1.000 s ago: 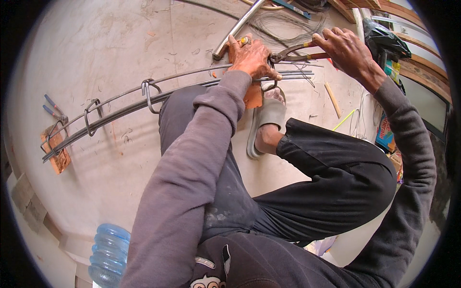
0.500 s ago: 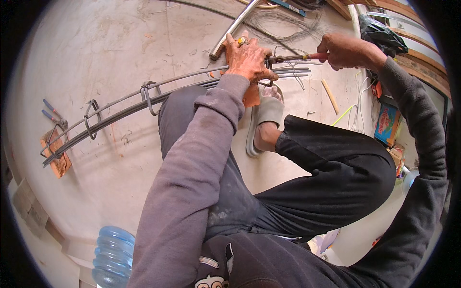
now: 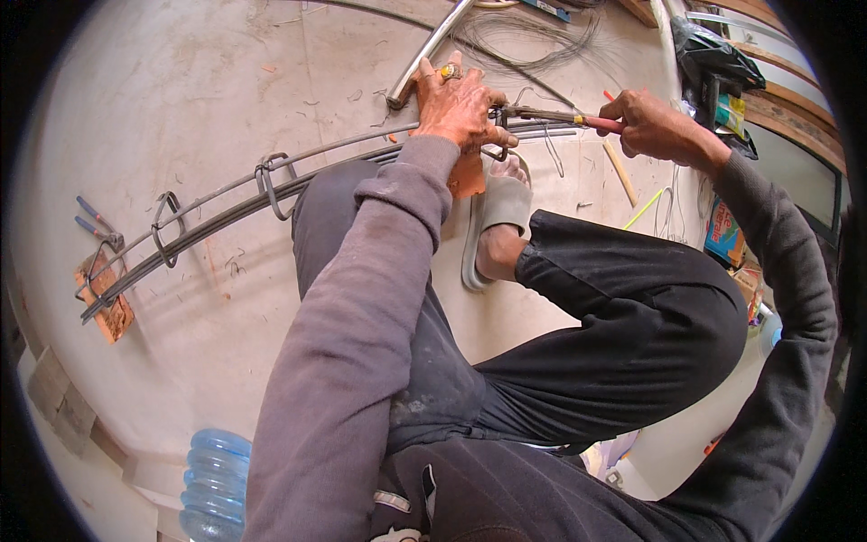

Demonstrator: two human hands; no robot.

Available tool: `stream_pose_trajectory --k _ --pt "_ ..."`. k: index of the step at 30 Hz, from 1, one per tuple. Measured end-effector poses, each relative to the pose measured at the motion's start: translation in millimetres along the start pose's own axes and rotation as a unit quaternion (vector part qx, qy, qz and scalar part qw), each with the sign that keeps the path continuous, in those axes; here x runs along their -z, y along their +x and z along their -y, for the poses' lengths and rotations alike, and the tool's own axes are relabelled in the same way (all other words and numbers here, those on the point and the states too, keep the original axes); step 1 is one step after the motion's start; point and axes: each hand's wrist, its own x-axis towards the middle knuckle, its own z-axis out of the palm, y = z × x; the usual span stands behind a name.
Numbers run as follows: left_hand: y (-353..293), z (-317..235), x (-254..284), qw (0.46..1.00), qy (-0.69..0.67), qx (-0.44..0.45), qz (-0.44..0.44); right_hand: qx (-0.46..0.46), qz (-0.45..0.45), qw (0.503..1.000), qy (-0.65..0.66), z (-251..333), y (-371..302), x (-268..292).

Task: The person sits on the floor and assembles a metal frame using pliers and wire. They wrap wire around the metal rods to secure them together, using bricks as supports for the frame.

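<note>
A long bundle of steel rebar (image 3: 221,200) with square stirrups (image 3: 271,188) along it crosses in front of me, over my bent left knee. My left hand (image 3: 456,107), a ring on one finger, is closed round the bars near their right end, beside a stirrup. My right hand (image 3: 652,128) grips the red handles of a pair of pincers (image 3: 542,115). Their jaws meet the rebar at that stirrup, just right of my left fingers; what they bite on is too small to tell. A brick-red block (image 3: 468,176) shows under the bars there.
Blue-handled pliers (image 3: 90,217) lie beside a wooden block (image 3: 115,318) under the rebar's left end. A metal tube (image 3: 429,54) and coiled thin wire (image 3: 533,50) are beyond my hands. My sandalled foot (image 3: 501,203) is close by. A blue water bottle (image 3: 215,483) stands lower left.
My right hand has moved slightly down and right, so the pincers' handles now slope downward from the jaws. My left hand keeps its hold on the rebar.
</note>
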Motion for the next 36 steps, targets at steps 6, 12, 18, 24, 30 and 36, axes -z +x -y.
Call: stream_pose_trajectory --k 6,12,18,24,30,36 --pt "0 -2 0 1.0 -0.005 0.002 -0.003 -0.021 -0.019 0.998 0.061 3 -9 -9" --pt "-1 -1 7 1.0 -0.012 0.003 0.023 0.001 -0.037 0.999 0.036 4 -10 -14" --pt "-1 1 3 1.0 0.0 -0.02 -0.004 0.026 -0.076 0.996 0.04 -2 -11 -20" --pt "-1 -22 13 0.994 0.088 -0.066 -0.017 0.061 -0.109 0.991 -0.056 -3 -3 -10" --pt "-4 -57 -8 0.972 -0.046 -0.067 -0.22 -0.058 0.0 0.998 -0.033 12 8 15" --pt "-5 -78 -6 0.95 -0.066 -0.149 -0.266 -0.075 0.037 0.996 -0.038 22 13 32"
